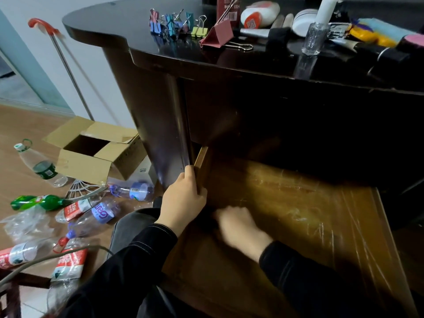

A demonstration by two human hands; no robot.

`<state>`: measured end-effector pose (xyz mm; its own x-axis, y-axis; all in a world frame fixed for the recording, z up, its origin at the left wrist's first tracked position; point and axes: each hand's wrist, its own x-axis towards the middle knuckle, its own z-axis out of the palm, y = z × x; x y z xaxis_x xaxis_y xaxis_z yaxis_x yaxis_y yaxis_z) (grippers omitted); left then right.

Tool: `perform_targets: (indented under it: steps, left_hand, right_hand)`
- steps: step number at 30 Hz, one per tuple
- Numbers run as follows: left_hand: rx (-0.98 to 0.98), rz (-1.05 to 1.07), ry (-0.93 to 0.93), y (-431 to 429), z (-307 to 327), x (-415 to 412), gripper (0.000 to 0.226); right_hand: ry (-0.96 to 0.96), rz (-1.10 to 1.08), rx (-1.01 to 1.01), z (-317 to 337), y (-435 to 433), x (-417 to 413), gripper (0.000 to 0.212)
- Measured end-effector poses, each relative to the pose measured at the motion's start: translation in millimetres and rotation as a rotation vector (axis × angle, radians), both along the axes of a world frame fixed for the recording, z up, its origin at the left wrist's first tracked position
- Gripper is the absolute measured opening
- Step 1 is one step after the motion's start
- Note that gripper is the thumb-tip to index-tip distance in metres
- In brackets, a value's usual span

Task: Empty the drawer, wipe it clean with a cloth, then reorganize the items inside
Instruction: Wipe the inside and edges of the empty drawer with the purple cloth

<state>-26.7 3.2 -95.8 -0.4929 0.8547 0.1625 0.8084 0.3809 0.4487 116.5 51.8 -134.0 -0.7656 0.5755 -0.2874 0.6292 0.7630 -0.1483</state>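
left hand (183,198) fingers clamped over the thin left wall of the drawer (298,203); right hand (238,223) blurred (can't tell its grip) on glossy scratched wood, bare room rightward

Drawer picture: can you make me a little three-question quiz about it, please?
1. True or false: the binder clips lie on the desk top.
2. What does the left hand grip? A: the side wall of the drawer. B: a cup. C: a book.
3. Fill in: the right hand is inside the ____.
Key: 1 true; 2 A; 3 drawer.
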Motion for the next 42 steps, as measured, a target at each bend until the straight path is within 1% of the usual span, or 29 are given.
perform_targets:
  steps: [2,4,8,10,12,16,19,21,23,24,27,29,32,33,34,36,37,38,40,42]
  left_hand:
    - [-0.005,-0.003,-0.008,-1,1,0,0.035]
    - [-0.017,-0.009,-0.017,-1,3,0,0.035]
    - [-0.029,-0.006,-0.010,-1,5,1,0.033]
    - [-0.031,-0.007,0.005,0,4,2,0.034]
    - [-0.025,0.000,0.022,0,3,1,0.035]
    - [-0.020,-0.004,0.038,0,3,1,0.038]
    - [-0.024,0.004,0.054,-1,5,1,0.041]
    - [-0.023,0.006,0.040,-2,5,2,0.042]
    - [-0.012,0.015,0.031,-2,3,3,0.041]
    - [-0.003,0.020,0.032,-2,1,3,0.041]
    - [0.008,0.021,0.052,0,-3,4,0.043]
    - [0.015,0.026,0.070,1,-5,4,0.043]
    - [0.022,0.023,0.068,1,-4,4,0.043]
    - [0.028,0.021,0.059,1,-3,4,0.043]
    - [0.034,0.020,0.049,0,-2,3,0.042]
    - [0.041,0.020,0.035,-1,0,3,0.043]
    - [0.042,0.021,0.033,-1,0,3,0.044]
    - [0.040,0.022,0.029,-2,1,3,0.045]
    - [0.040,0.022,0.026,-2,-1,4,0.047]
    - [0.033,0.029,0.043,0,-2,5,0.048]
  right_hand:
    - [0.039,-0.128,0.083,5,30,-6,0.029]
    - [0.047,-0.164,0.114,11,45,-10,0.029]
    - [-0.008,0.011,0.105,5,14,-1,0.028]
    - [0.009,0.064,0.071,-1,3,7,0.029]
    - [0.014,-0.003,0.068,-4,17,6,0.031]
    - [0.060,-0.263,0.156,-4,76,-22,0.034]
    - [0.069,-0.394,0.126,8,117,-40,0.037]
    - [0.028,-0.390,0.147,9,122,-44,0.035]
    - [0.007,-0.329,0.246,3,105,-40,0.029]
    - [0.001,-0.297,0.265,-3,93,-33,0.030]
    - [-0.041,-0.201,0.218,-20,51,-9,0.030]
    - [-0.025,-0.162,0.239,-20,49,-3,0.026]
    - [0.013,-0.274,0.294,-10,92,-23,0.034]
    - [-0.004,-0.348,0.260,-1,108,-32,0.036]
    - [-0.021,-0.433,0.182,8,123,-42,0.039]
    - [-0.029,-0.515,0.036,15,141,-53,0.045]
    - [-0.028,-0.510,0.021,15,141,-53,0.045]
    - [-0.028,-0.490,0.052,17,137,-51,0.044]
    - [-0.022,-0.406,0.174,13,118,-37,0.038]
    - [-0.035,-0.295,0.256,4,92,-19,0.038]
